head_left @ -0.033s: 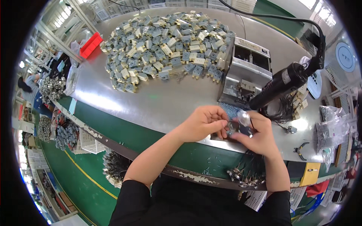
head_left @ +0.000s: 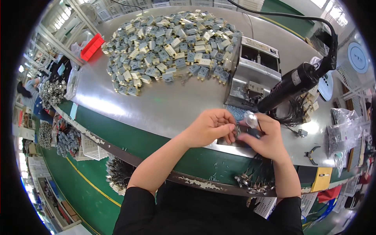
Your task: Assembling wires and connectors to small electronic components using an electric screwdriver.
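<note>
My left hand (head_left: pixel 214 127) is closed, thumb and fingertips pinched over a small part that I cannot make out. Close beside it, my right hand (head_left: pixel 266 135) grips a round silver metal part (head_left: pixel 251 120) with a dark lead running from it. Both hands meet at the work spot in front of a metal fixture (head_left: pixel 253 74). Just behind the fingers is a patch of small bluish screws or pins (head_left: pixel 236 112). A black powered screwdriver (head_left: pixel 289 87) slants down to the fixture, to the right of my hands.
A large heap of grey and cream blocks with brass ends (head_left: pixel 168 45) covers the back of the steel table. At the left stands a red bin (head_left: pixel 92 47). Black cables (head_left: pixel 291 113), pliers (head_left: pixel 312 155) and plastic bags (head_left: pixel 344 129) lie right; round metal parts with leads (head_left: pixel 254 182) lie at the front edge.
The round silver part has tilted slightly in my right hand. My left hand has hardly moved, and the whole view has shifted a little.
</note>
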`<state>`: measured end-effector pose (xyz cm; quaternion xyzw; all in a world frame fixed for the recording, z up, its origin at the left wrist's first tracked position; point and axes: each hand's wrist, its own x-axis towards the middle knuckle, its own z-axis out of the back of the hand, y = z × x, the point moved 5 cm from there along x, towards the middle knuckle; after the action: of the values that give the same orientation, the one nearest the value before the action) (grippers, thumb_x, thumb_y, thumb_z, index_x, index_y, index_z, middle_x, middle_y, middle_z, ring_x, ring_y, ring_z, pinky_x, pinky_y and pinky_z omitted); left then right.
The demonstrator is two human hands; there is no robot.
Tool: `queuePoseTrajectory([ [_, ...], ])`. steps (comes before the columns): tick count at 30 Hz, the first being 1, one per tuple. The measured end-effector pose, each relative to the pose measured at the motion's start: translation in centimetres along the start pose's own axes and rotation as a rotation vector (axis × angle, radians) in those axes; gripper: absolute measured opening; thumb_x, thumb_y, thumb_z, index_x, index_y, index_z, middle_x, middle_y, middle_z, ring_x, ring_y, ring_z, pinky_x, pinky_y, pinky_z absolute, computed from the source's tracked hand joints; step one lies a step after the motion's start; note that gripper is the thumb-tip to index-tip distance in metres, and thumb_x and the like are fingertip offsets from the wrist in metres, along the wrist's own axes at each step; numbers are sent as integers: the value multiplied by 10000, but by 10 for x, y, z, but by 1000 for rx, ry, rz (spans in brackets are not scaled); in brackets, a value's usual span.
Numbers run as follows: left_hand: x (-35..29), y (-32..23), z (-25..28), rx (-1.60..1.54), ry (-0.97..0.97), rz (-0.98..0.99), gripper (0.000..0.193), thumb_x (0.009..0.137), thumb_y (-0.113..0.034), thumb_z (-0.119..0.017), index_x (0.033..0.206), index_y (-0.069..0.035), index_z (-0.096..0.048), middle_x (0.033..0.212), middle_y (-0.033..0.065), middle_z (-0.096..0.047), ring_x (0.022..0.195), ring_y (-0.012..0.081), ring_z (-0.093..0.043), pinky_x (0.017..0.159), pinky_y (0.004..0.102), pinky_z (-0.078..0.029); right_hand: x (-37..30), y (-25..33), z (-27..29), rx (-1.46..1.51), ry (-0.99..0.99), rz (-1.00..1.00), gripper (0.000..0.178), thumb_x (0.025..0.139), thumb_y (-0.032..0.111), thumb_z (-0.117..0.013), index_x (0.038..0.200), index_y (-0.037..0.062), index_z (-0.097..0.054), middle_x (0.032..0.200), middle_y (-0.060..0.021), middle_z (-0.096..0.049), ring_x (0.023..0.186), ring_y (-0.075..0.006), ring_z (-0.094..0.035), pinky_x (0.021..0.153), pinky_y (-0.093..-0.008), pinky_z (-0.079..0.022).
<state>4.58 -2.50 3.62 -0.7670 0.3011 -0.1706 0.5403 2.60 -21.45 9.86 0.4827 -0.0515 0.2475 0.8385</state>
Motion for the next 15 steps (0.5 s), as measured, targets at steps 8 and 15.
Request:
queuePoseTrajectory([
  [8,-1,3,1,-91,-99,-33,174,1024,4,-644,1180,82,-641,1002,157,-751,889,216,-769,774,317,-641,11,-7,-9,29,71,-76,222,795,61,-850,969,-26,-742,809,-83,-627,652,-178,-506,593,-320,-402],
  [15,-5,9,9,-48,-197,-124,147,974,43,-718,1112,81,-684,1004,156,-766,956,215,-772,831,308,-636,15,-8,-18,-5,39,-52,177,836,16,-805,968,-35,-699,832,-85,-566,668,-175,-480,595,-312,-383],
])
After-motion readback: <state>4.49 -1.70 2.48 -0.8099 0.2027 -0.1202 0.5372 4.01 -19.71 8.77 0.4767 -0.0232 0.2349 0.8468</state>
